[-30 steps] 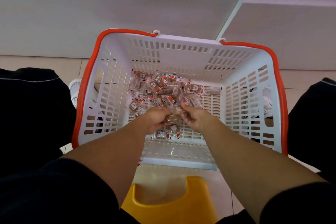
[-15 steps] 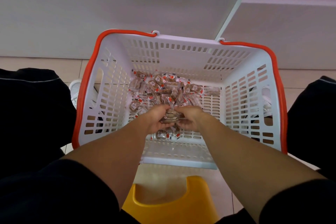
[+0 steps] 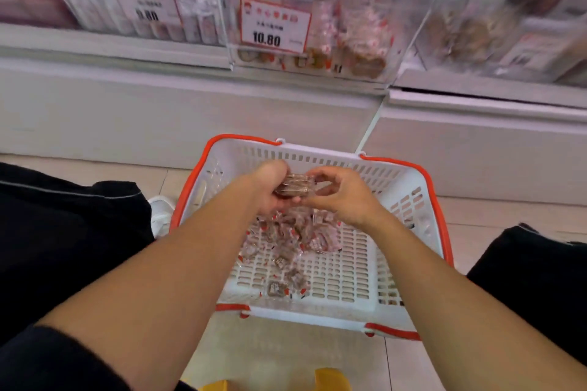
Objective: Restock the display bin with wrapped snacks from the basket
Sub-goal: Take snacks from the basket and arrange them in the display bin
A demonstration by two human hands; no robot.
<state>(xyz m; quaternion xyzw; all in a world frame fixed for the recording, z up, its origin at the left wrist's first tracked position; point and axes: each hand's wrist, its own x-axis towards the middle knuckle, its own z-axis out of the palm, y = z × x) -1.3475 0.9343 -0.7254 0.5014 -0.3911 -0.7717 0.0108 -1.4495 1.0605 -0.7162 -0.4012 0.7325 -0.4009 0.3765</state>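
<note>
Head view: left hand (image 3: 270, 187) and right hand (image 3: 343, 197), arms outstretched, grip wrapped snacks (image 3: 293, 187) above basket (image 3: 409, 197).

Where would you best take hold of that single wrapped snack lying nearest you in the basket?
By its flat middle, pinched from straight above. The wrapped snack lies flat on the slotted floor of the basket, a little apart from the heap, so nothing blocks a top approach there, while the basket's tall walls hinder coming in from the side. Both hands look occupied with a bunch of snacks now.
</note>
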